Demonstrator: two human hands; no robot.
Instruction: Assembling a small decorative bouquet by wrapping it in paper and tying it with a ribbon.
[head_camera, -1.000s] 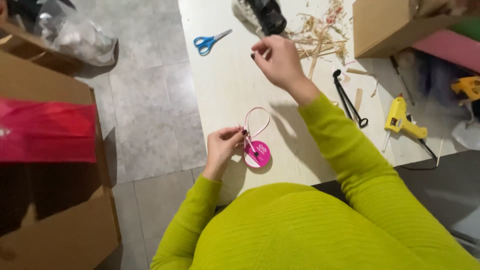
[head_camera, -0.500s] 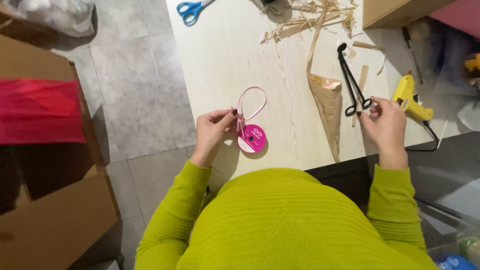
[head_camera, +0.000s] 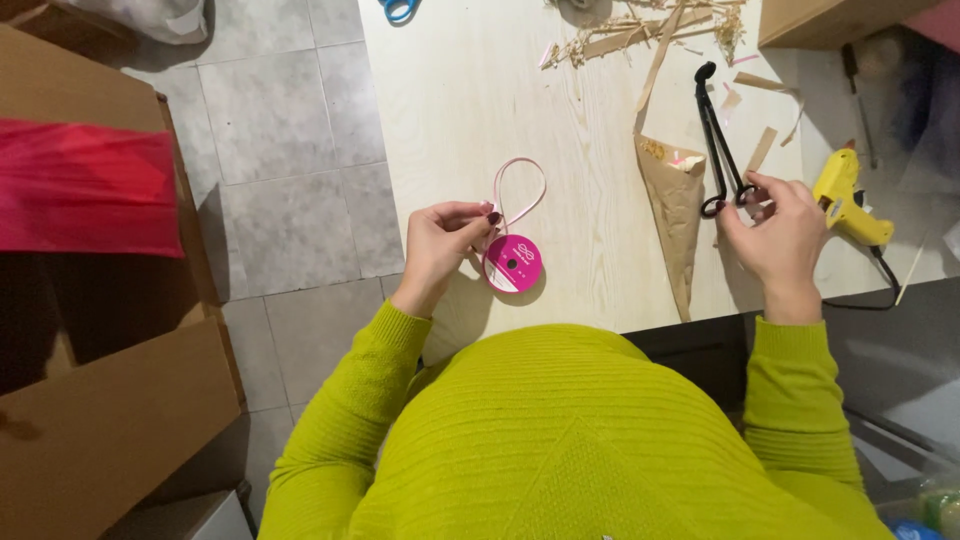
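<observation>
My left hand (head_camera: 447, 235) pinches a loop of pale pink ribbon (head_camera: 520, 190) that runs off a pink spool (head_camera: 513, 264) lying flat on the light wooden table (head_camera: 480, 100). My right hand (head_camera: 775, 235) closes its fingers around the handle rings of long black scissors (head_camera: 717, 135), whose blades point away from me. A brown paper cone (head_camera: 675, 215) lies between the two hands, open end toward the far side.
A yellow glue gun (head_camera: 848, 195) with a black cord lies right of my right hand. Straw and wood strips (head_camera: 650, 25) litter the far table; blue scissors (head_camera: 400, 8) sit at the far edge. Cardboard boxes (head_camera: 90, 400) with red material (head_camera: 85, 190) stand on the tiled floor at left.
My right hand came back from the far side of the table to the black scissors and closed on their handles. The paper cone now lies on the table. The left hand kept the ribbon.
</observation>
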